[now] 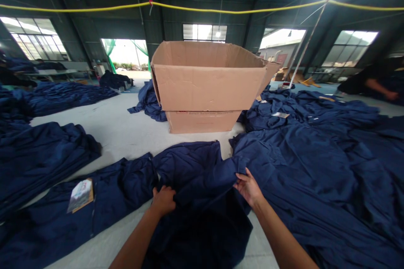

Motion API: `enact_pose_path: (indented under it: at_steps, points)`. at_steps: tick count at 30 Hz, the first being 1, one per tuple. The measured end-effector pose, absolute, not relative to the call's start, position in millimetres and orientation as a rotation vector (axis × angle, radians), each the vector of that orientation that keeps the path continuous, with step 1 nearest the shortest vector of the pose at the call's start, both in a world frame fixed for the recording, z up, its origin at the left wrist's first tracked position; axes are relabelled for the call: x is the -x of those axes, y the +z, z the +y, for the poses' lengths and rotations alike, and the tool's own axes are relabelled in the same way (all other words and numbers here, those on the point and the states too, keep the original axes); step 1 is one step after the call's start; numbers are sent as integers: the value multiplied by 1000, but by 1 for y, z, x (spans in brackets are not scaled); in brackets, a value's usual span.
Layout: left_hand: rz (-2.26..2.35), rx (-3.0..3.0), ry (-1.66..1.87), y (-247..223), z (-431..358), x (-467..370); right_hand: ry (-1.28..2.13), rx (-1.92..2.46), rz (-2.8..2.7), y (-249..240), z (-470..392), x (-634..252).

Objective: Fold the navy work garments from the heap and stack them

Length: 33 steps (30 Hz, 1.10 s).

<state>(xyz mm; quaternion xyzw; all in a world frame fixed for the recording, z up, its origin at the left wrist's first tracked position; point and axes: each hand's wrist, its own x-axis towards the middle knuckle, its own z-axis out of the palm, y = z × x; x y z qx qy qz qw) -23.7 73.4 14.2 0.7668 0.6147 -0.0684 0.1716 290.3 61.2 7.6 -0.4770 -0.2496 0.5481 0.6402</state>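
A dark navy garment is spread in front of me and hangs toward my body; its exact kind is hard to tell from the folds. My right hand pinches it at what looks like a cuff or band end, thumb on top. On the other side, my left hand has its fingers closed on the cloth, with the fingertips partly hidden in the folds. Just left lies another navy garment with a zip, and a picture tag in clear plastic rests on it.
An open cardboard box stands on the pale table straight ahead. Heaped navy garments cover the right side, and a folded pile lies at left. A yellow cord runs overhead. A person's blurred arm shows far right.
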Motion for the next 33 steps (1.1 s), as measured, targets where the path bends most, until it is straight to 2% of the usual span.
enact_pose_path:
  at_steps: [5, 9, 13, 20, 26, 29, 33]
  points:
    - [1827, -2126, -184, 49, 80, 86, 1200, 1257, -493, -17, 63, -302]
    - [2024, -2081, -263, 60, 80, 116, 1223, 1350, -685, -39, 67, -286]
    - [2135, -2099, -232, 47, 68, 108, 1242, 1299, -820, -42, 71, -272]
    - [1990, -2114, -169, 3, 28, 81, 1362, 1441, -862, -38, 76, -295]
    - [2249, -2223, -54, -29, -12, 84, 1107, 1851, -940, -52, 80, -296]
    - [2375, -2158, 13, -34, -22, 91, 1097, 1787, -1002, -53, 81, -290]
    - [2339, -2144, -115, -34, -32, 106, 1086, 1625, -1142, -47, 79, -293]
